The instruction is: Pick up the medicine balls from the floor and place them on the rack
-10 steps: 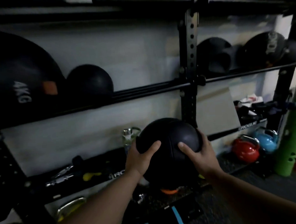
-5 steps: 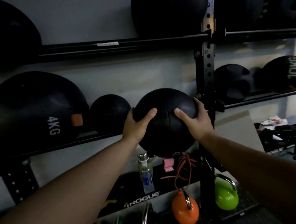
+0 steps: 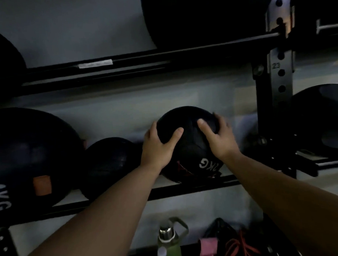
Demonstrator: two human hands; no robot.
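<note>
Both the left hand and right hand clamp the medicine ball over the rack rail; released early, it could roll off toward 6 o'clock.

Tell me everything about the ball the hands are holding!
The ball is round, black, with seams and a matte leathery look. White letters ending "KG" show upside down near its bottom. It sits low on the rack's rails, right of a smaller ball. The left hand and right hand grip its sides.
</note>
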